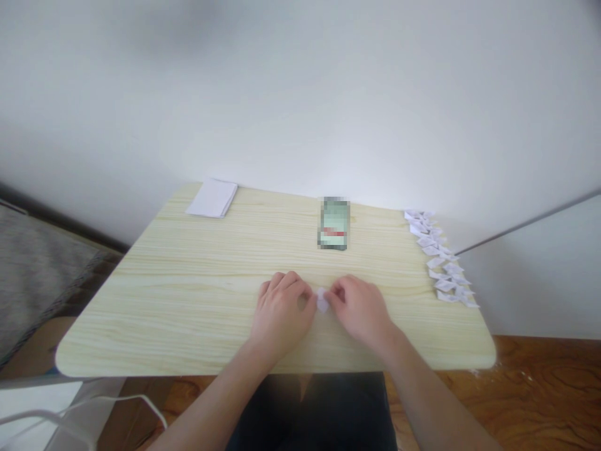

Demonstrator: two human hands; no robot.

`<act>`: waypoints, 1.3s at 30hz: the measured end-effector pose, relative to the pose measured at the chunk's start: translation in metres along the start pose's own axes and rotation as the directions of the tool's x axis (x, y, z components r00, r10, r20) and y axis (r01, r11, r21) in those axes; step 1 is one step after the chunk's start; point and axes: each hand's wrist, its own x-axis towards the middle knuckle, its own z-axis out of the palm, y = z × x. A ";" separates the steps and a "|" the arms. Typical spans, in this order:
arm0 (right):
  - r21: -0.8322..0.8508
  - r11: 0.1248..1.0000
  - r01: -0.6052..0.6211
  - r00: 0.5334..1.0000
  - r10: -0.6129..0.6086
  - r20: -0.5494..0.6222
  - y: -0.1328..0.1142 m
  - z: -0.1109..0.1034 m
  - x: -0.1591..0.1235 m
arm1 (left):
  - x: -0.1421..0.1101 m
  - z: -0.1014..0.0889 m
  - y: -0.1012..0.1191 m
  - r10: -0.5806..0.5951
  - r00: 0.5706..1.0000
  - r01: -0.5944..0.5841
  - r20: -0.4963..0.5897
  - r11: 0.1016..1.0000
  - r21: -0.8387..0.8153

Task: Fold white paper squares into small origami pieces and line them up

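A small folded piece of white paper (322, 300) is at the front middle of the table, between my two hands. My left hand (285, 307) pinches its left side between thumb and fingertips. From the right, my right hand (357, 307) grips the paper's other side, with the fingers curled in. The fingertips cover part of the paper, and its exact folded shape is too small to make out. Along the table's right edge stand several small folded white paper figures (441, 258), close together in rows.
A stack of white paper sheets (213, 198) lies at the back left of the pale wooden table (188, 300). A phone-like object (334, 223) with a blurred green surface lies at the back middle. A white wall (300, 100) rises behind. White cables (117, 399) hang at lower left.
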 end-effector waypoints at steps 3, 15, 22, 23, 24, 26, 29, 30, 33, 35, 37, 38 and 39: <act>0.028 1.000 0.011 1.000 -0.010 -0.028 0.001 0.005 -0.003 | 0.000 0.001 0.000 0.000 1.000 0.000 -0.005 1.000 0.014; 0.206 0.978 0.039 0.994 -0.017 -0.108 0.013 0.015 -0.015 | 0.001 -0.005 0.000 0.049 0.998 -0.049 0.050 0.999 0.000; 0.220 0.975 0.037 0.987 -0.001 -0.161 0.009 0.018 -0.016 | 0.004 -0.005 -0.001 0.083 0.994 -0.082 0.070 0.997 -0.009; 0.214 0.976 0.024 0.985 0.014 -0.172 0.007 0.018 -0.016 | 0.005 -0.006 -0.001 0.086 0.993 -0.085 0.079 0.996 -0.009; 0.206 0.978 0.008 0.982 0.031 -0.185 0.005 0.019 -0.016 | 0.006 -0.007 -0.001 0.088 0.992 -0.087 0.089 0.996 -0.008; 0.197 0.980 -0.020 0.978 0.060 -0.201 0.002 0.019 -0.016 | 0.008 -0.010 0.001 0.088 0.990 -0.088 0.109 0.996 -0.006; 0.216 0.976 -0.041 0.979 0.082 -0.185 0.000 0.016 -0.014 | 0.011 -0.014 0.004 0.097 0.985 -0.096 0.141 0.995 -0.010; 0.225 0.973 -0.043 0.981 0.084 -0.174 0.000 0.014 -0.013 | 0.011 -0.015 0.005 0.103 0.983 -0.102 0.151 0.995 -0.013; 0.246 0.968 -0.044 0.985 0.084 -0.152 0.003 0.010 -0.011 | 0.014 -0.019 0.008 0.116 0.978 -0.112 0.174 0.993 -0.030; 0.253 0.966 -0.046 0.985 0.086 -0.150 0.003 0.009 -0.011 | 0.017 -0.021 0.009 0.120 0.975 -0.113 0.188 0.992 -0.050; 0.256 0.966 -0.046 0.982 0.090 -0.164 0.003 0.010 -0.012 | 0.020 -0.022 0.011 0.117 0.973 -0.105 0.198 0.992 -0.073; 0.257 0.965 -0.044 0.980 0.091 -0.175 0.003 0.011 -0.012 | 0.021 -0.022 0.012 0.113 0.973 -0.097 0.201 0.991 -0.087; 0.259 0.965 -0.041 0.978 0.091 -0.186 0.002 0.012 -0.013 | 0.023 -0.021 0.013 0.105 0.974 -0.086 0.203 0.991 -0.101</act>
